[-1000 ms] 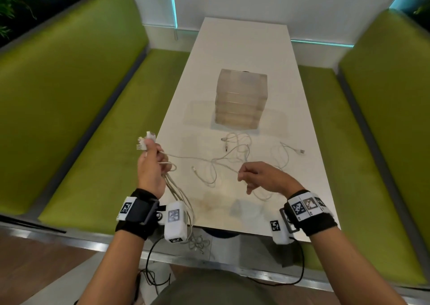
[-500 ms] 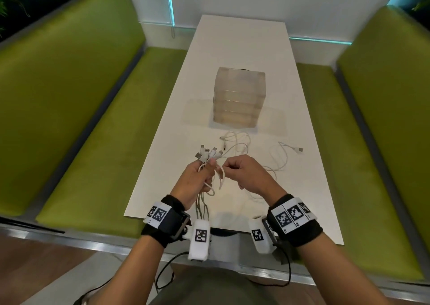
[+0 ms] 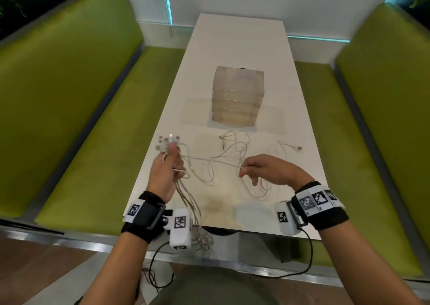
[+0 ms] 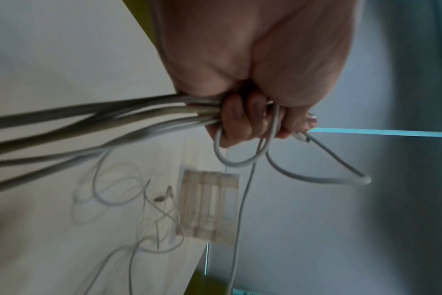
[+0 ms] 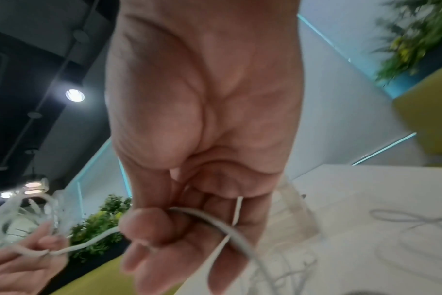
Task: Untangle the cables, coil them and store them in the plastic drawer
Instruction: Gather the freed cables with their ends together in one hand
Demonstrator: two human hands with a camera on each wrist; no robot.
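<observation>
A: Where are the cables point(image 3: 229, 158) at this point?

B: Most lie in a loose white tangle on the bench point(image 3: 235, 48), just in front of the plastic drawer unit point(image 3: 237, 99). One strand with a plug end point(image 3: 298, 147) trails off to the right side of the bench, apart from the main heap.

A: And the left hand point(image 3: 166, 172)?

B: It is raised at the bench's left edge, its fingers point(image 4: 234, 119) curled tight round a bundle of several cables. The connector ends point(image 3: 166, 141) fan out above the fist, and the rest of the bundle hangs down past the wrist and over the near edge of the bench.

A: What about the right hand point(image 3: 267, 170)?

B: It hovers over the near part of the tangle. Its thumb point(image 5: 145, 225) and forefinger pinch a single strand, which runs across to the left hand. The other fingers are loosely bent.

A: Is the drawer unit open?

B: It stands at the middle of the bench, a translucent stack of drawers, all of them looking pushed in; nothing can be made out inside.

A: Anything else around?

B: Green bench seats point(image 3: 97, 130) run along both sides.
</observation>
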